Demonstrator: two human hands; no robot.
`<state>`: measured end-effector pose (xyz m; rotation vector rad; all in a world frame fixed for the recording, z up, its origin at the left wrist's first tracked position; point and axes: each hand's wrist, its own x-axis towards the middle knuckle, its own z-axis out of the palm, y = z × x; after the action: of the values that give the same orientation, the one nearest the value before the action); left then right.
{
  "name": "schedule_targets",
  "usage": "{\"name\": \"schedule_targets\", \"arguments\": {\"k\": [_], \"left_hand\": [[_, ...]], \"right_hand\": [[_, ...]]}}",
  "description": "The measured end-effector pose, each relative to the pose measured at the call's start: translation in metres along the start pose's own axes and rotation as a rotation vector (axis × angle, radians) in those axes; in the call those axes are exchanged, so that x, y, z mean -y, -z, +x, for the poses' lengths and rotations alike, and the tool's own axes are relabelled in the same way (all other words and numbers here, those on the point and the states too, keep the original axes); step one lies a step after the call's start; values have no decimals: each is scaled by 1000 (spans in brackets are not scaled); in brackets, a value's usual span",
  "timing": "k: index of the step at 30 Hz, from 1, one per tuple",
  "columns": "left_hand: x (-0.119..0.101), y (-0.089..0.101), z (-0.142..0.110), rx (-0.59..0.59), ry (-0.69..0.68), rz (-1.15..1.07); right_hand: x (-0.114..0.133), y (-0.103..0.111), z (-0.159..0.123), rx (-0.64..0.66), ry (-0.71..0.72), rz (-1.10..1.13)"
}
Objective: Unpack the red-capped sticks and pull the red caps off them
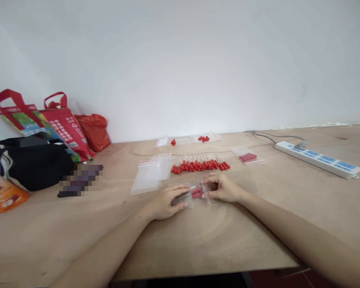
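Observation:
A clear zip bag (184, 202) lies on the wooden table near its front edge, with red-headed pieces (196, 193) inside it. My left hand (169, 201) curls over the bag's closed end, thumb and fingers on its two sides. At the zip end, my right hand (223, 189) pinches the bag's edge beside the red seal line. Just beyond my hands is a row of pale sticks with red heads (199, 165), heads toward me. Flat clear zip bags (147, 176) lie in a stack to the left of the row.
A filled zip bag (248, 157) lies right of the row. Farther back are loose red pieces (203, 139) on clear bags. A white power strip (318, 159) with a grey cable sits at right. Shopping bags (66, 128) and a black bag (36, 164) stand at left.

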<state>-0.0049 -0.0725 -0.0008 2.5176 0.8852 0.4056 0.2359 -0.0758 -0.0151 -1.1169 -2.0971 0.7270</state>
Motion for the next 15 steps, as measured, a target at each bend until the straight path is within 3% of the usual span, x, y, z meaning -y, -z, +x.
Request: {"name": "schedule_targets", "arguments": {"k": [8, 15], "left_hand": [[0, 1, 0, 53, 20, 29], [-3, 3, -1, 90, 43, 30]], "right_hand": [[7, -6, 4, 41, -16, -93], [7, -2, 1, 94, -142, 109]]}}
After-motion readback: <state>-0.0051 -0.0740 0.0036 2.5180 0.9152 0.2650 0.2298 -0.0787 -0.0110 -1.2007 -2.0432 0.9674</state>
